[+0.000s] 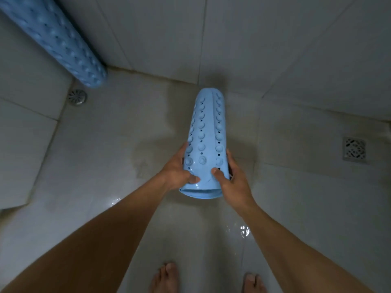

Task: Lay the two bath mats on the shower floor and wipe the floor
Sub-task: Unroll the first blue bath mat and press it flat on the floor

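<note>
A light blue rolled bath mat (206, 132) with suction cups and small holes points away from me above the wet shower floor (110, 157). My left hand (175, 168) grips its near end from the left, thumb on top. My right hand (232, 180) grips the same end from the right. A second blue mat (53, 39), also rolled, leans in the far left corner against the wall.
A round metal drain (77, 97) sits in the floor near the leaning mat. A square drain grate (354, 150) lies at the right. Tiled walls (254, 39) close the far side. My bare feet (167, 278) stand on the wet floor at the bottom edge.
</note>
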